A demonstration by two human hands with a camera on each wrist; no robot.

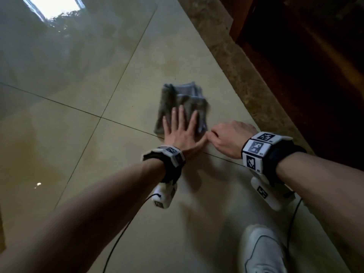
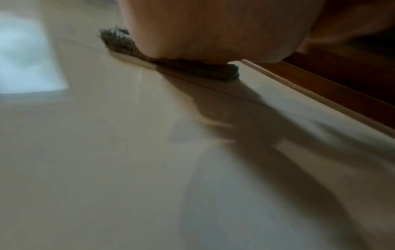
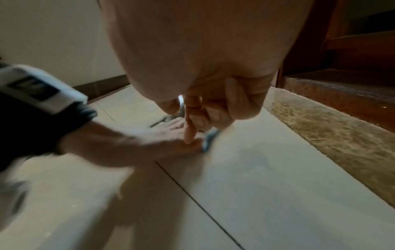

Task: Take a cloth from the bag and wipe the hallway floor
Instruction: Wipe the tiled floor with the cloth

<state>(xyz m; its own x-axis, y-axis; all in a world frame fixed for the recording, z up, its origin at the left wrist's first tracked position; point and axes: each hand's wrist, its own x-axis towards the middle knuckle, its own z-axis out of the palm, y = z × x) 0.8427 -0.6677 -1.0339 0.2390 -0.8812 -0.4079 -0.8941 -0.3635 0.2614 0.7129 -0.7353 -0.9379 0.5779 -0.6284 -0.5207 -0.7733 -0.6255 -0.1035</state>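
Fingers of the left hand (image 1: 180, 133) are lying straight and spread apart in the head view, pressing flat on the near half of a folded grey cloth (image 1: 182, 101). That cloth is lying on the tiled floor (image 1: 78, 119), just beyond a dark grout line and near the speckled stone strip (image 1: 232, 54) bordering the floor's right edge. The right hand (image 1: 229, 137) is sitting just beside the left thumb, its fingers curling loosely, its index finger reaching toward the cloth's near right corner. A white shoe (image 1: 262, 251) is showing at the bottom edge.

From the left wrist, the heel of the left hand (image 2: 203, 28) is bearing down on the cloth (image 2: 119, 40), which is showing as a thin grey band flat on the floor (image 2: 107, 160). The fingers are hidden here.

From the right wrist, the right hand (image 3: 205, 111) is hanging with its outer fingers curling inward, holding nothing, while its index finger is pointing down, touching the left thumb. The left hand (image 3: 166, 140) is lying flat, a sliver of cloth (image 3: 208, 140) peeking out beside it on the floor (image 3: 267, 186).
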